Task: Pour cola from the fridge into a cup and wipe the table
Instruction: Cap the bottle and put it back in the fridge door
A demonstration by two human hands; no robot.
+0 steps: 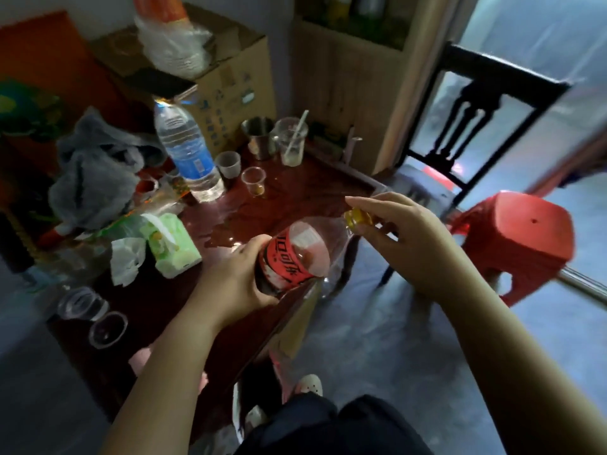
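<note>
Head view: left hand [236,280] wrapped round tilted cola bottle [295,254], held between both hands at table [328,192] edge; right hand [404,238] pinching yellow cap [358,220] at its mouth. Risk: uncapping while tilted, cola gushing out, adding to puddle [236,224] just beyond left hand.

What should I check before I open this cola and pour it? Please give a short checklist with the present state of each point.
1. Grip: the left hand holds the cola bottle round its body: ok.
2. Cap: the right hand pinches the yellow cap; loosened or not: cannot tell.
3. Bottle upright: it is tilted, neck to the right: not ok.
4. Cup under the mouth: the small clear cup stands apart from the bottle, farther back: not ok.
5. Table dry: a puddle lies on it: not ok.
6. Wiping material near: the green tissue pack lies near the left hand: ok.
</note>
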